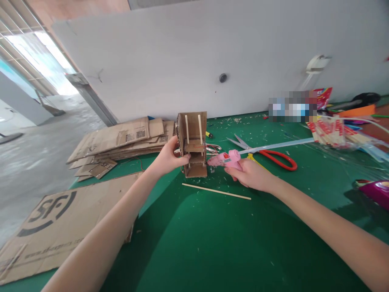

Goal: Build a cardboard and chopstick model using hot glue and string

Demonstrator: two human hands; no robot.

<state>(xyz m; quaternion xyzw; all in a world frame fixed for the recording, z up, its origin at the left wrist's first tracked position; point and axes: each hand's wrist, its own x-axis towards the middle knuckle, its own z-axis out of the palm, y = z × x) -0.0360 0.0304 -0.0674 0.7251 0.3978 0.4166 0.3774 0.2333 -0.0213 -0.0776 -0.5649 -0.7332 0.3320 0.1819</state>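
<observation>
My left hand [172,158] grips the left side of a small cardboard box [194,170] that has inner shelves and thin wooden sticks [200,129] standing in its upper part. In my right hand [253,174] is a pink hot glue gun [226,159], its nozzle close to the box's lower right edge; whether it touches I cannot tell. A clear glue stick [276,145] runs out of the gun's back end. Below the box a loose wooden stick [216,191] lies on the green tabletop [194,251].
Red-handled scissors [278,158] lie open behind my right hand. Flattened cardboard pieces [118,138] are stacked at the left, with a large printed sheet [63,227] nearer. Plastic packets [331,132] and a purple item [375,192] sit at the right. A white wall [182,61] rises behind.
</observation>
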